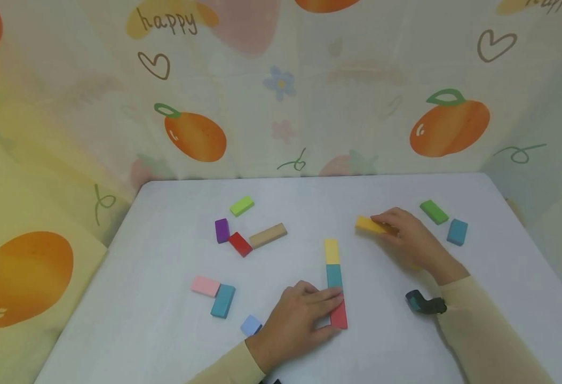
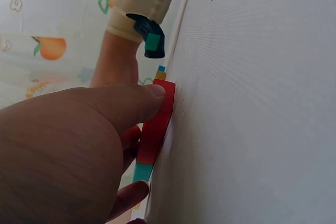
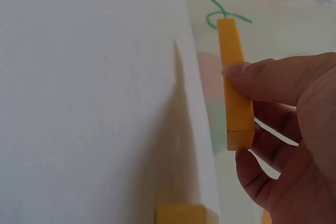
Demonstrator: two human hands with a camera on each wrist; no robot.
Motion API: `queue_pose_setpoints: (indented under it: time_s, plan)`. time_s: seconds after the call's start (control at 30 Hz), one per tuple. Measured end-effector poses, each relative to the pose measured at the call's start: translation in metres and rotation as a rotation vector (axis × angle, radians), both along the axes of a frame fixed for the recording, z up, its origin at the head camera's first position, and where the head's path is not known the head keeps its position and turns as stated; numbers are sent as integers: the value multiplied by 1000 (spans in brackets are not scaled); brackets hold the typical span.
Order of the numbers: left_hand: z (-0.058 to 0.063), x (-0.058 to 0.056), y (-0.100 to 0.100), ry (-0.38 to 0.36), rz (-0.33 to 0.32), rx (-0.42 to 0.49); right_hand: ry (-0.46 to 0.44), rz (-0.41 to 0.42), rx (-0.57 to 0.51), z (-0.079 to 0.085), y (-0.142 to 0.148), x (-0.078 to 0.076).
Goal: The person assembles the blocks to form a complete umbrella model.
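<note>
A row of end-to-end blocks lies on the table: a pale yellow block point(image 1: 331, 252) at the far end, a teal block point(image 1: 334, 276), then a red block point(image 1: 339, 316) nearest me. My left hand point(image 1: 296, 320) holds the red block, thumb at its near end and fingers over its far part. To the right of the row, my right hand point(image 1: 412, 240) pinches a yellow block point(image 3: 236, 87) between thumb and fingers. In the right wrist view that block is raised off the tabletop. Another yellow block point(image 3: 181, 214) lies below, mostly hidden by the hand in the head view.
Left on the white table point(image 1: 132, 298) lie lime point(image 1: 242, 206), purple point(image 1: 221, 231), red point(image 1: 240, 244), wooden point(image 1: 268, 236), pink point(image 1: 206, 286), teal point(image 1: 223, 301) and light blue point(image 1: 251, 325) blocks. Right of my right hand are green point(image 1: 434, 212) and blue point(image 1: 457, 232) blocks.
</note>
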State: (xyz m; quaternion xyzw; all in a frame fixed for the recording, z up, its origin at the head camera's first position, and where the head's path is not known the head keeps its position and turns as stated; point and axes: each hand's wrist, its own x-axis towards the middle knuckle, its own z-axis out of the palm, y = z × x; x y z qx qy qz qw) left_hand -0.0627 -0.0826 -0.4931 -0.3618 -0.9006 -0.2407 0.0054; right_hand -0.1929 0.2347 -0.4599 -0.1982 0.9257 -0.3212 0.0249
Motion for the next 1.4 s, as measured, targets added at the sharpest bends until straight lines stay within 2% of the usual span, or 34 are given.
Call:
queue_pose_setpoints:
  time_s: [0.27, 0.43, 0.67, 1.4]
  plan:
    - [0, -1, 0, -18, 0, -6, -57, 45, 42, -10, -20, -9]
    - [-1, -1, 0, -23, -6, -10, -57, 57, 71, -16, -29, -13]
    - [1, -1, 0, -35, -10, -25, -45, 88, 31, -21, -37, -18]
    - [3, -2, 1, -63, 3, -54, -31, 121, -29, -30, -46, -13]
